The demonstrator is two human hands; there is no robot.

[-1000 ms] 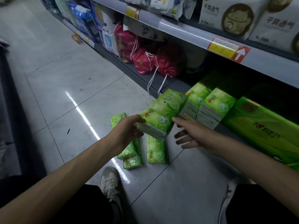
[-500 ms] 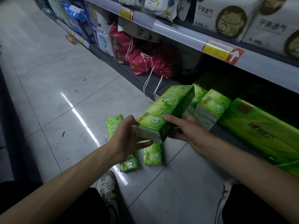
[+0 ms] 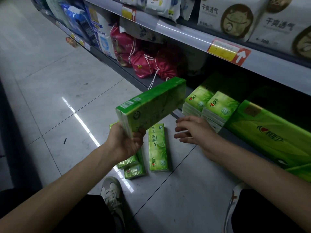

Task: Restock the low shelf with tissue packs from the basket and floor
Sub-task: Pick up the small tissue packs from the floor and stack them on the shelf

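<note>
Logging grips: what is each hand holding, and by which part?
Left hand grips the green tissue pack by its near end; right hand holds nothing.

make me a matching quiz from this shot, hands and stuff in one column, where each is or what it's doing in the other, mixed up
Column 1
1. left hand
2. right hand
3. red drawstring bags
4. label-up pack

Column 2
A. lies flat on the floor
B. open, holding nothing
C. sit on the low shelf
D. grips a raised pack by one end

Pairs: 1-D, 2-B, 3-C, 4-A
</note>
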